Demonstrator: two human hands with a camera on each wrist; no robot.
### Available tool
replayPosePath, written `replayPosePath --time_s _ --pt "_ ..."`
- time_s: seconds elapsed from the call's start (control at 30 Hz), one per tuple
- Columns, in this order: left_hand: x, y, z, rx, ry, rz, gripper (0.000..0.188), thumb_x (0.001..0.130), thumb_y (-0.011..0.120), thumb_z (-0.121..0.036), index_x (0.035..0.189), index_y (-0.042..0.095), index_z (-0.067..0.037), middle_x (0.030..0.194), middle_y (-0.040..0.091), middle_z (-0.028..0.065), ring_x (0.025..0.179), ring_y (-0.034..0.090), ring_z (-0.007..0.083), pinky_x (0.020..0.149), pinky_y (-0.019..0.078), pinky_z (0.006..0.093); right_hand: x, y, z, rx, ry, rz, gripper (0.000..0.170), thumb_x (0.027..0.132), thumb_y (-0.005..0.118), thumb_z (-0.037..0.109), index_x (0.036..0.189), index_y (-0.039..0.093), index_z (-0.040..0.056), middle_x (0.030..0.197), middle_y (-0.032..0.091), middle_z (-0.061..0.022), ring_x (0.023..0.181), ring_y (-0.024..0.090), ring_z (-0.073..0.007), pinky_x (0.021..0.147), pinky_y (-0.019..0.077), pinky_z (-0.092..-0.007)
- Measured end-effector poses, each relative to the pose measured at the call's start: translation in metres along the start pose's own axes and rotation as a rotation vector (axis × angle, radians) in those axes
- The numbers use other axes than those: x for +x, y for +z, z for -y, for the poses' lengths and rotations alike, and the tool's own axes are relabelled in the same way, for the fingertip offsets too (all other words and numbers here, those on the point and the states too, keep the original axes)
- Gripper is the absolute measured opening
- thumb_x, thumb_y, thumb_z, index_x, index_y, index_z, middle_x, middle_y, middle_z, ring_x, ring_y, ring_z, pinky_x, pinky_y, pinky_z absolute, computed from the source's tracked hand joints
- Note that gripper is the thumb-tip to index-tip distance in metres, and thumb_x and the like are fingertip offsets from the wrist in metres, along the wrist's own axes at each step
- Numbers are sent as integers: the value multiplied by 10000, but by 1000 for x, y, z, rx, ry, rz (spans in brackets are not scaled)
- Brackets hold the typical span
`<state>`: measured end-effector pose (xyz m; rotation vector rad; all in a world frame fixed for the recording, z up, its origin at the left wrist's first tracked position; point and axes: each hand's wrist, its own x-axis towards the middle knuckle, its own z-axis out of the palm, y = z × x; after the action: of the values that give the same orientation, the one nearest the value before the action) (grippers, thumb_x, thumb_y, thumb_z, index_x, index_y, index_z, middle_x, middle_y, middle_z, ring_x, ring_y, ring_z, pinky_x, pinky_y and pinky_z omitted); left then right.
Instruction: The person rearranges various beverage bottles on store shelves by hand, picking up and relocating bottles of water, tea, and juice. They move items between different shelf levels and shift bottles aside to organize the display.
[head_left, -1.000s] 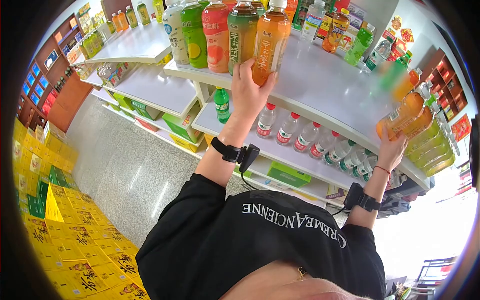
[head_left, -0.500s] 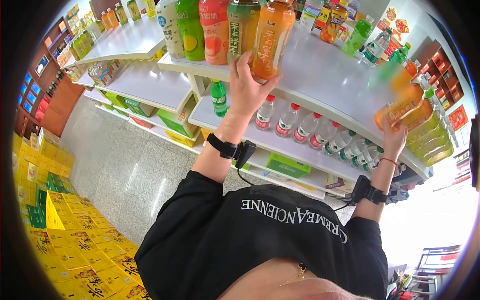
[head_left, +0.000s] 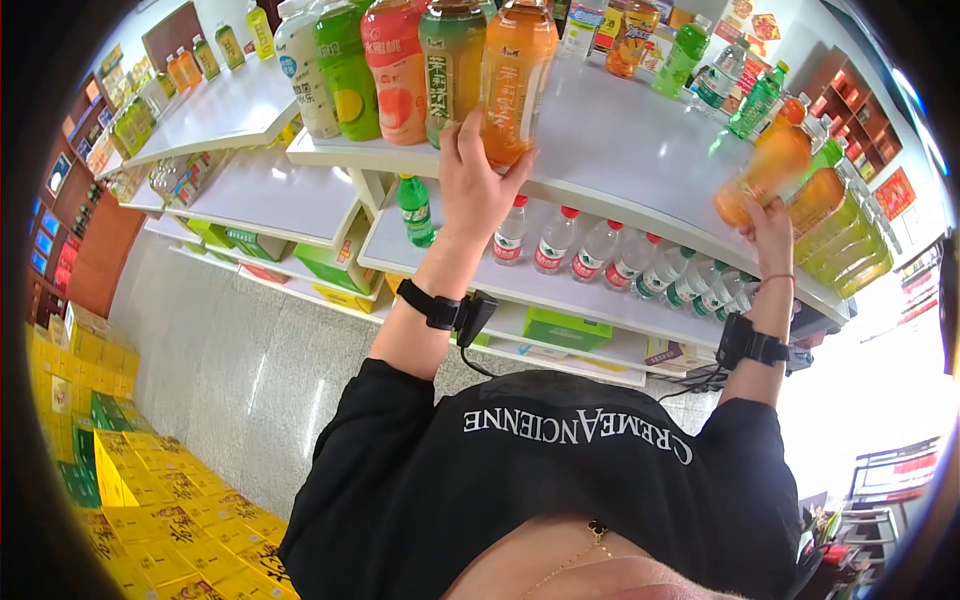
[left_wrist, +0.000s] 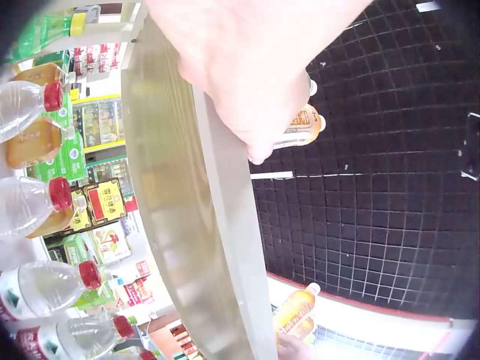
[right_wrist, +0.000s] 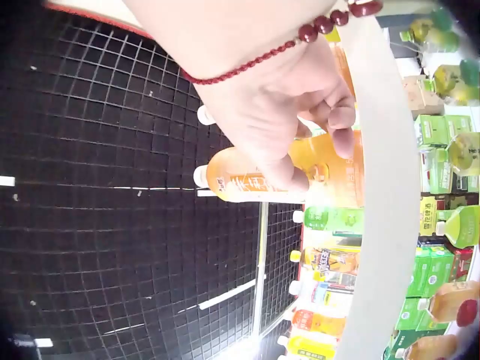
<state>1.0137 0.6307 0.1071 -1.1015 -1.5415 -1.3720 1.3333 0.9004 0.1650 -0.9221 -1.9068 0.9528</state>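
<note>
In the head view my left hand (head_left: pixel 480 185) grips the lower part of an orange bottle (head_left: pixel 515 90), thumb on one side and fingers on the other. That bottle stands upright at the shelf's front edge, right beside a green-labelled tea bottle (head_left: pixel 452 75). Further right, my right hand (head_left: pixel 770 235) holds another orange bottle (head_left: pixel 745 195) near its base; it leans, its upper part blurred. The right wrist view shows the thumb and fingers of this hand (right_wrist: pixel 274 124) around the orange bottle (right_wrist: pixel 244 176). In the left wrist view, my left hand (left_wrist: pixel 251 67) partly hides its bottle (left_wrist: pixel 300 131).
Pink (head_left: pixel 395 75), green (head_left: pixel 347 75) and white (head_left: pixel 305 75) bottles line the white shelf (head_left: pixel 620 150) at left. Several bottles stand along its back and right end. Water bottles (head_left: pixel 553 242) fill the tier below. Yellow cartons (head_left: pixel 170 520) are stacked at lower left.
The head view has shifted, so the shelf sits further left in it. My right hand and its bottle have moved slightly up relative to the shelf. My left hand keeps its grip beside the green-labelled bottle.
</note>
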Motion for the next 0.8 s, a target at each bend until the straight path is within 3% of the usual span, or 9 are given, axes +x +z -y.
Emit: replayPosePath --time_s 0.1,0.17,0.43,0.6,0.8 --pt "1 0 1 -1 -6 13 741 691 812 -199 1270 400 10 1068 468 201 946 510 372 781 472 432 14 39 18 -12 -65 70 316 867 662 259 1054 579 18 766 612 -24 551 529 -65 465 393 -206" --pt "1 -1 1 0 12 14 736 697 808 -198 1274 399 9 1068 468 201 946 510 370 780 472 429 12 76 52 123 -118 146 329 856 679 262 1045 581 11 771 624 -34 546 535 -71 473 407 -207" --pt "3 -4 -4 32 -6 21 715 704 809 -178 1275 414 -6 1045 476 201 889 526 366 751 474 409 47 210 128 38 -259 479 368 850 686 261 1045 573 -31 804 644 -85 603 620 -117 516 507 -247" --pt "4 -5 -4 20 -28 42 713 702 801 -157 1278 410 -1 1051 470 205 912 523 378 769 470 420 53 245 141 -37 -309 652 345 850 665 238 1012 583 -55 799 664 -107 630 669 -167 551 550 -267" --pt "3 -4 -4 24 -30 41 708 707 805 -171 1278 417 -13 1059 469 198 910 530 370 766 474 408 63 261 137 71 -292 811 280 861 623 166 1013 570 -64 838 660 -116 659 675 -173 573 572 -276"
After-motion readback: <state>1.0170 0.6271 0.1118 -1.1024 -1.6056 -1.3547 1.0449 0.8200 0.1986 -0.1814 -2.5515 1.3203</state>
